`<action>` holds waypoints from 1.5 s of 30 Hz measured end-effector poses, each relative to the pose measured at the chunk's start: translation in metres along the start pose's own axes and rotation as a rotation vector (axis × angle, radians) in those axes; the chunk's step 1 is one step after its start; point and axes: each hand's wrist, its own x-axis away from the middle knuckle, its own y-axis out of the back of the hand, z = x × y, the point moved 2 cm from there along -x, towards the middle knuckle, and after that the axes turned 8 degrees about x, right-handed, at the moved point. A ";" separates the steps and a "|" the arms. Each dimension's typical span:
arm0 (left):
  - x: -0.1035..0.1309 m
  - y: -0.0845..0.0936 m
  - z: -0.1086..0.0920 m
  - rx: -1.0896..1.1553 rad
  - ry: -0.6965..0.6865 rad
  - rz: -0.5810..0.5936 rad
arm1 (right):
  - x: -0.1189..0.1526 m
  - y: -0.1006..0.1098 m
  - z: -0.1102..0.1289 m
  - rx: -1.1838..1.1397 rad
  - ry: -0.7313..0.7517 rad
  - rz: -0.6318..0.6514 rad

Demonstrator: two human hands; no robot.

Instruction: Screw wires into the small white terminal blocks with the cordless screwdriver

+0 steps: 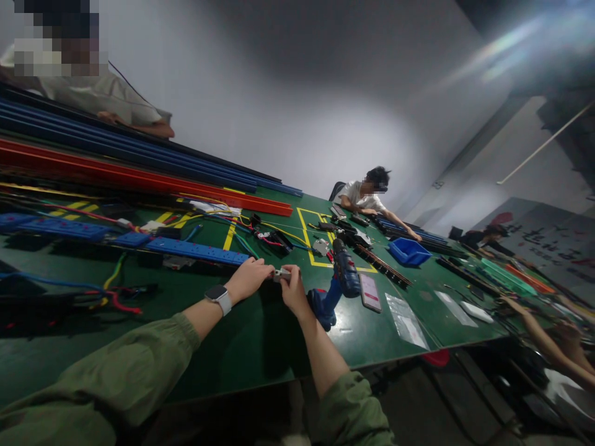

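Observation:
My left hand (250, 280), with a watch on its wrist, is closed, its fingertips pinching at the left side of a small grey-white piece (280, 274). My right hand (292, 291) grips the same piece from the right with thumb and fingers. What kind of part it is I cannot make out, as the fingers cover much of it. Just beyond my left hand ends a long blue power strip (198, 249) with several sockets. A blue cordless drill (344, 272) stands close to the right of my right hand.
Coloured wires (114, 291) lie at the left, an orange channel (139, 176) and blue profiles behind. Right of the drill are a phone (370, 292), a plastic bag (405, 321) and a blue bin (409, 252). Co-workers sit around the green table (260, 337).

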 end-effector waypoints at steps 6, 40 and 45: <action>-0.002 -0.004 -0.002 -0.038 -0.023 -0.008 | -0.001 -0.006 -0.007 0.039 -0.039 -0.076; -0.030 -0.023 0.041 0.250 0.287 -0.004 | 0.096 0.114 0.021 -0.041 -0.355 -0.657; -0.031 -0.021 0.048 0.254 0.302 0.003 | 0.044 0.124 0.017 -0.305 -0.447 -0.285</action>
